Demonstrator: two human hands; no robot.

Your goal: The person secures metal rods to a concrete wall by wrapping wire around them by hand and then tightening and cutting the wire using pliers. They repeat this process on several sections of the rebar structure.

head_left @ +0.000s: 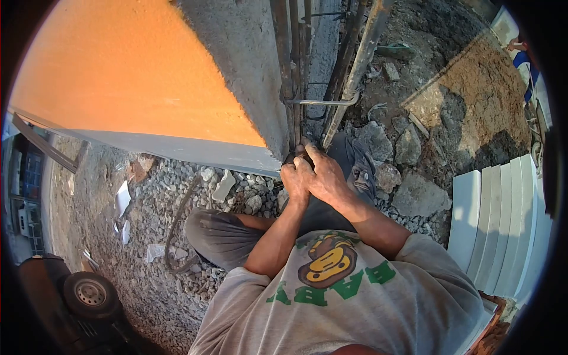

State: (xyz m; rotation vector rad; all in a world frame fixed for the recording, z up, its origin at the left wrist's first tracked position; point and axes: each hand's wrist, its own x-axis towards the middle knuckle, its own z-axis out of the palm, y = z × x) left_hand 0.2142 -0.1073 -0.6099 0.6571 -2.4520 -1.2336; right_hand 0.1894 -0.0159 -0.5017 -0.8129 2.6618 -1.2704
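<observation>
one bent steel rod already spans the upright rebars, but handwork at their foot looks unfinished, the left hand clenched, contents hidden, the right hand against it, its grip unclear.

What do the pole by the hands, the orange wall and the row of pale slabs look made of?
Pole: metal, likely steel, dull with rust-brown blotches. Orange wall: painted concrete or plaster, going by its rough, bare grey side. Pale slabs: matte, flat-faced; perhaps lightweight concrete or foam board, can't tell which.
</observation>
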